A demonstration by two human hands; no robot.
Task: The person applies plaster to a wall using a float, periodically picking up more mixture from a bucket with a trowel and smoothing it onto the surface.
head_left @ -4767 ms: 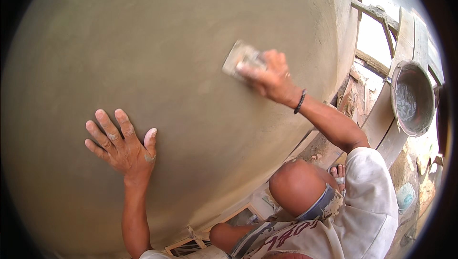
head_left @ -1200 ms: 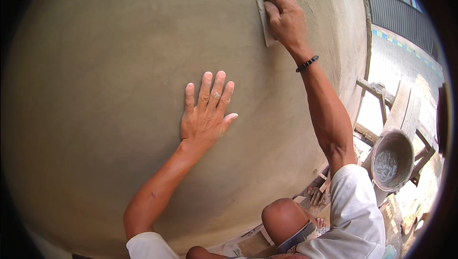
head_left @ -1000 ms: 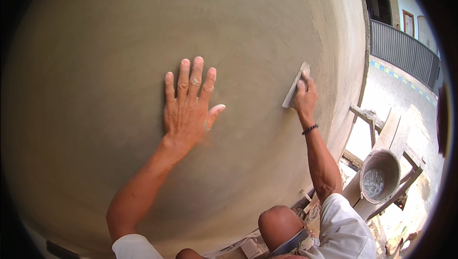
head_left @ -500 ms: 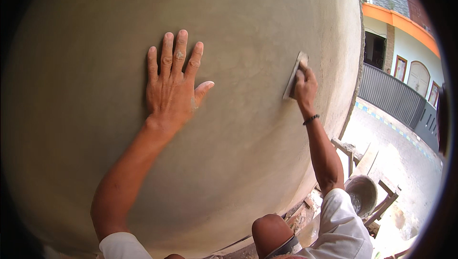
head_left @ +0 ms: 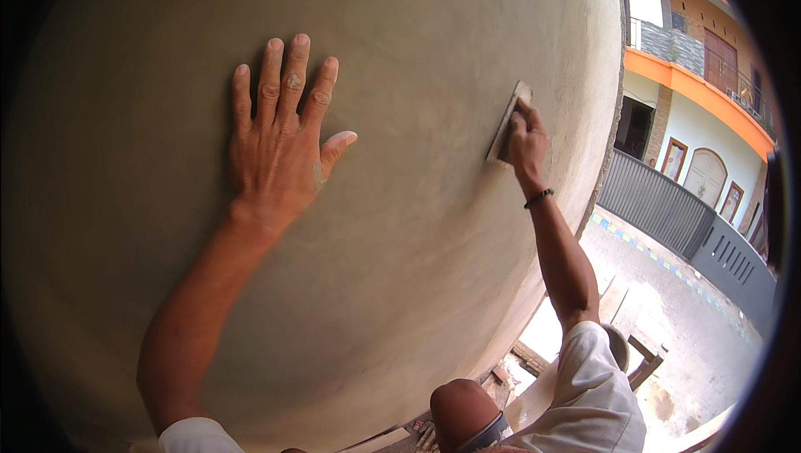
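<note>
A grey-brown plastered wall (head_left: 400, 228) fills most of the head view. Flat against it, left of the middle, my left hand (head_left: 279, 136) lies with fingers spread and holds nothing; specks of plaster cling to a knuckle and near the thumb. My right hand (head_left: 528, 140), farther right, is closed around the grip of a plastering trowel (head_left: 504, 132). The trowel's narrow blade is tilted, its top leaning right, and lies at the wall's surface. Fingers cover most of its handle. A dark beaded bracelet (head_left: 539, 198) circles my right wrist.
The wall ends in a rough edge (head_left: 613, 128) at the right. Beyond are a street (head_left: 659, 286), a grey metal gate (head_left: 655, 203) and a house with an orange band (head_left: 667, 69). A bucket (head_left: 616, 344), partly hidden, and a wooden frame (head_left: 644, 363) stand below my right arm.
The view has turned somewhat to the right, so both hands appear farther left. My left hand stays flat on the wall. The right hand keeps its hold on the trowel, which appears slightly higher.
</note>
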